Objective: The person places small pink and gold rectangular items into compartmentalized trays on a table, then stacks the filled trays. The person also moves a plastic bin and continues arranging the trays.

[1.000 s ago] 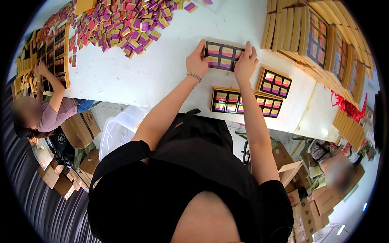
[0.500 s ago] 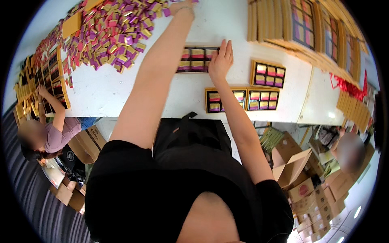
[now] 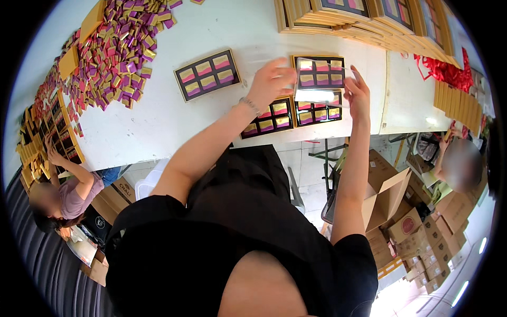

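A clear plastic lid [image 3: 318,96] with a bright glare on it is stretched between my two hands. My left hand [image 3: 270,83] is closed at its left edge, slightly blurred, and my right hand [image 3: 358,96] grips its right edge with thumb and fingers. Seen through or below the lid is a gold-edged box [image 3: 320,58] of small wrapped pieces in pink, purple and gold. Just nearer stand two similar filled boxes, one on the right [image 3: 338,112] and one on the left [image 3: 268,124], partly under my left wrist. Another filled box [image 3: 207,75] lies tilted on the table to the left.
A big heap of wrapped pieces [image 3: 124,50] covers the table's [image 3: 132,129] far left. Stacked gold boxes [image 3: 364,37] stand far right, beside red ribbon [image 3: 446,71]. One person [image 3: 79,179] works at the left, another [image 3: 438,164] at the right. Cardboard cartons [image 3: 388,195] stand below.
Both hands have moved right, the left coming back from the heap. A clear lid is now between them. The box that lay under my right hand now sits uncovered at the left.
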Tool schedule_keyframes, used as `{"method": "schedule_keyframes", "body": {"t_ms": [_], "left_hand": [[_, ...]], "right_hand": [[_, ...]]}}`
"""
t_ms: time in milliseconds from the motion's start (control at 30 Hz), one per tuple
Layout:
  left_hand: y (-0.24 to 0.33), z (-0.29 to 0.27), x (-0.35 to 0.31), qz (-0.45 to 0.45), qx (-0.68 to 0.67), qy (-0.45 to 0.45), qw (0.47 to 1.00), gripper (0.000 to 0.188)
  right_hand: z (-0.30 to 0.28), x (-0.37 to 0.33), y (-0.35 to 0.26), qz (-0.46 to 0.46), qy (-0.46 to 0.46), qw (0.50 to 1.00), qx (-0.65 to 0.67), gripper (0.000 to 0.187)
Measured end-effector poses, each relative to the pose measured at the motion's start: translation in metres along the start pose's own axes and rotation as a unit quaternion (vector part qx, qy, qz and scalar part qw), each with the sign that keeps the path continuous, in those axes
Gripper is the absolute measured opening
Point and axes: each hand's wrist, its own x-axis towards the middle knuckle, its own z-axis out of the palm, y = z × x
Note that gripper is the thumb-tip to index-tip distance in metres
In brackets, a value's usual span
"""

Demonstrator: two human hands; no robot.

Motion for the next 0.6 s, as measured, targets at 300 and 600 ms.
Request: {"method": "schedule_keyframes", "body": {"t_ms": [300,600], "left_hand": [[-0.063,0.022,0.059,0.246,0.514,0.207,0.795,0.039],[-0.094,0.05,0.054,0.191,0.368,0.261,0.872,0.049]], "right_hand": [[0.013,0.061,0.02,0.002,0.004,0.999,-0.036,0.06],[0.004,0.07,0.032,-0.074,-0.029,0.995,-0.066,0.067]]}}
